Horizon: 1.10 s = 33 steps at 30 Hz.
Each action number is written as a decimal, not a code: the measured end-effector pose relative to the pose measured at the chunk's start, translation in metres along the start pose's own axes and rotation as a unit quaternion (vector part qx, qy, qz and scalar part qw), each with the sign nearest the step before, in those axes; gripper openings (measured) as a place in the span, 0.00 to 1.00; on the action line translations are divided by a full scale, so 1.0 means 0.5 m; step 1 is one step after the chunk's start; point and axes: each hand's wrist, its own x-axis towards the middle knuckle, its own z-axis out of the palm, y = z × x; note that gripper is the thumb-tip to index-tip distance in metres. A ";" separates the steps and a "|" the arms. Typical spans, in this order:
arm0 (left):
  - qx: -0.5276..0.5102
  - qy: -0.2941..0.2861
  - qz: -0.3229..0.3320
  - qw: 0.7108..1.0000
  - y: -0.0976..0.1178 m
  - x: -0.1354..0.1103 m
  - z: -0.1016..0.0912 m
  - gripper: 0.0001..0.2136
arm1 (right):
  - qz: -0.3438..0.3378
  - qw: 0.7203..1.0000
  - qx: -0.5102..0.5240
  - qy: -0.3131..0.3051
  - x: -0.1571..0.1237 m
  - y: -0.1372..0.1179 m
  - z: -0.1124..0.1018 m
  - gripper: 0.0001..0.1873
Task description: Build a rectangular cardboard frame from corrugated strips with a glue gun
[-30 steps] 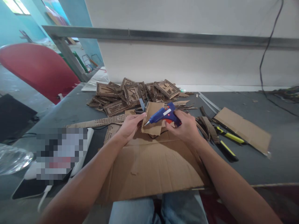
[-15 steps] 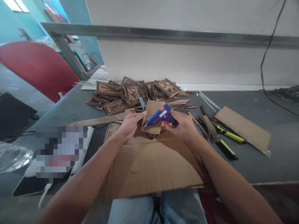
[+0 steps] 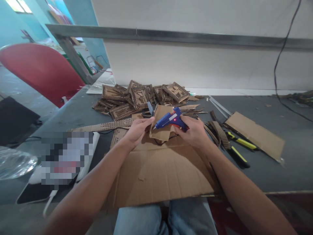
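Observation:
My right hand (image 3: 194, 132) grips a blue glue gun (image 3: 170, 119) with a red light on its body; the nozzle points left at the edge of a small cardboard piece (image 3: 163, 125). My left hand (image 3: 137, 130) pinches that piece at its left edge, fingers closed on it. Both hands hover over a large flat cardboard sheet (image 3: 161, 174) that lies on the grey table (image 3: 281, 156) and reaches over my lap.
A heap of cut cardboard frames (image 3: 139, 96) lies behind the hands. Yellow-handled cutters (image 3: 238, 148) and corrugated strips sit to the right, beside a cardboard rectangle (image 3: 255, 133). A long corrugated strip (image 3: 102, 126), a blurred object and a clear plastic bag (image 3: 14, 163) are at left.
Almost nothing has moved. The glue gun's nozzle has shifted slightly up along the small cardboard piece's edge; both hands keep their hold.

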 end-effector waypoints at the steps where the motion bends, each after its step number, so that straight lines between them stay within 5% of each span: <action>1: 0.002 -0.001 0.000 1.000 -0.001 0.000 -0.001 0.15 | 0.001 1.000 -0.001 0.003 0.000 0.001 0.000 0.06; 33: 0.013 -0.046 -0.014 0.999 -0.002 0.003 -0.016 0.19 | 0.030 0.998 -0.033 0.038 -0.002 0.023 0.004 0.06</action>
